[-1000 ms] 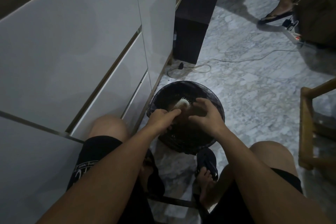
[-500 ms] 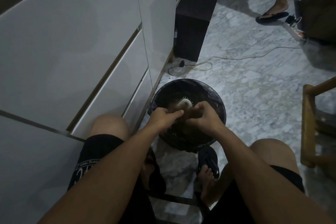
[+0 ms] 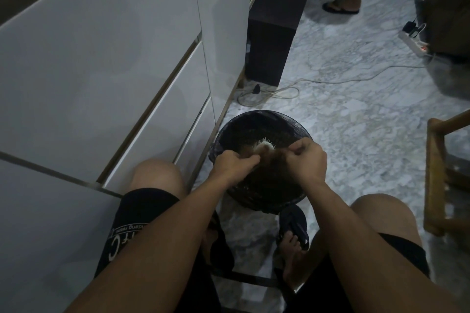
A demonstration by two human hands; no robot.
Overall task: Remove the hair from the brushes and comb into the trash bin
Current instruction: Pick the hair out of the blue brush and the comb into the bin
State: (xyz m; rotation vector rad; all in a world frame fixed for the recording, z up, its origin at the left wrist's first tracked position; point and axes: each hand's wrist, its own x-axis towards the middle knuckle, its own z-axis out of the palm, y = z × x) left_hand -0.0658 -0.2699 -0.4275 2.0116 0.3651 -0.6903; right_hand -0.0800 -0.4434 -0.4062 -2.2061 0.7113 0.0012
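Note:
A round black trash bin (image 3: 256, 119) lined with a dark bag stands on the marble floor between my knees. Over its opening my left hand (image 3: 235, 165) grips a pale hairbrush (image 3: 264, 146), whose white bristled head points away from me. My right hand (image 3: 309, 160) is pinched shut on a brownish clump of hair (image 3: 273, 157) that stretches from the brush towards it. The brush handle is hidden inside my left fist. No comb or other brush is in view.
White cabinet drawers (image 3: 127, 84) run along the left. A dark speaker box (image 3: 269, 53) stands behind the bin, with a cable (image 3: 279, 89) on the floor. A wooden chair frame (image 3: 437, 173) is at the right. Another person's sandalled feet (image 3: 340, 6) and a power strip (image 3: 414, 43) are far off.
My right hand went to the brush, pinched the hair, then pulled away to the right, drawing the clump out. My left hand held the brush over the bin throughout.

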